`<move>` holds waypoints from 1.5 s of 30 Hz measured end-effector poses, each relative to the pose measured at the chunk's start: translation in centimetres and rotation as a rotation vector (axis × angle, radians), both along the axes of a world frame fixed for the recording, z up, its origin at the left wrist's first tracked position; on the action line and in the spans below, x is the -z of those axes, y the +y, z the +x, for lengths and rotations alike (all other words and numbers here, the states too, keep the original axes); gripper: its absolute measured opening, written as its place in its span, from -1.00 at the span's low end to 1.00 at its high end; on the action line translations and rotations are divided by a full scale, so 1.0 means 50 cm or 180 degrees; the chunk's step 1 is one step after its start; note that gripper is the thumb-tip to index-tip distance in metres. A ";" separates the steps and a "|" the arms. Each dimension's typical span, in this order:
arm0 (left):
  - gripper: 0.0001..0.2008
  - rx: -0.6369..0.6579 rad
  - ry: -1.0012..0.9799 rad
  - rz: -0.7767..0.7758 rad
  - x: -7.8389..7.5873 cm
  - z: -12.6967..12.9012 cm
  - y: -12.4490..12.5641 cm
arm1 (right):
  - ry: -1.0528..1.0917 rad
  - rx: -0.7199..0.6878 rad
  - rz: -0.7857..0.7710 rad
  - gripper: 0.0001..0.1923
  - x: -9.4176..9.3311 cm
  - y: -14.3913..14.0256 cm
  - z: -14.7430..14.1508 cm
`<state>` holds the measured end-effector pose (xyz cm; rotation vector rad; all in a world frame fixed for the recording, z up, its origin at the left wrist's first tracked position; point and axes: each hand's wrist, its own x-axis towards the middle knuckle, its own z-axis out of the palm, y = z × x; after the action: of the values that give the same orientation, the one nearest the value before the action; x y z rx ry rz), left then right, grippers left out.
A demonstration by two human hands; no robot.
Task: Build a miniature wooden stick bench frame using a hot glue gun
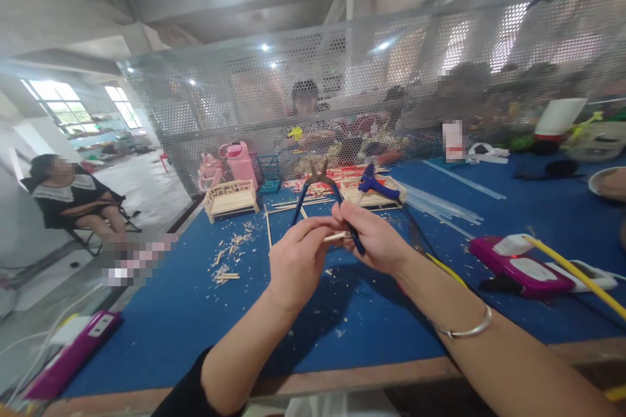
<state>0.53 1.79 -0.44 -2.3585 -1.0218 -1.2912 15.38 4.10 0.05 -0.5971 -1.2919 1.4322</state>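
Head view shows the right hand clamped on the blue-handled pliers, whose jaws point up and away over the table, while the left hand pinches a thin wooden stick lying crosswise just left of those handles.

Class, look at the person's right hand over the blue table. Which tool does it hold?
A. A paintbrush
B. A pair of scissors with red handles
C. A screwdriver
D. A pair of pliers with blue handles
D: the right hand grips the blue-handled pliers, metal jaws pointing up and away, while the left hand pinches a thin wooden stick beside them.
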 end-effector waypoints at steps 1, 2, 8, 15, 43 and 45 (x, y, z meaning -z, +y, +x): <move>-0.77 0.0071 0.0011 -0.0224 0.005 -0.007 -0.008 | -0.0271 0.0178 0.0210 -0.57 -0.002 0.005 0.012; -0.78 0.0150 0.0112 -0.0489 0.012 -0.014 -0.018 | -0.0585 0.0462 0.0455 -0.57 -0.005 0.011 0.027; -0.57 -0.0180 0.0572 -0.1666 0.026 -0.044 -0.044 | -0.1988 0.2536 0.1927 -0.65 -0.025 0.036 0.103; -0.62 -0.0066 -0.1250 -0.1495 -0.035 -0.025 0.036 | -0.0751 0.0938 0.0880 -0.61 -0.005 0.024 0.062; -0.72 0.1695 -0.3238 -0.3977 -0.007 -0.050 0.048 | 0.0619 0.0144 0.0151 -0.47 -0.017 -0.003 0.026; -0.74 0.1715 -0.3381 -0.4102 -0.006 -0.049 0.049 | 0.0405 0.0307 0.0079 -0.49 -0.002 0.005 0.021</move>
<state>-1.91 4.24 -0.16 -2.7886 -2.0521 -2.9363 16.43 4.36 0.17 -0.5357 -1.1639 1.3512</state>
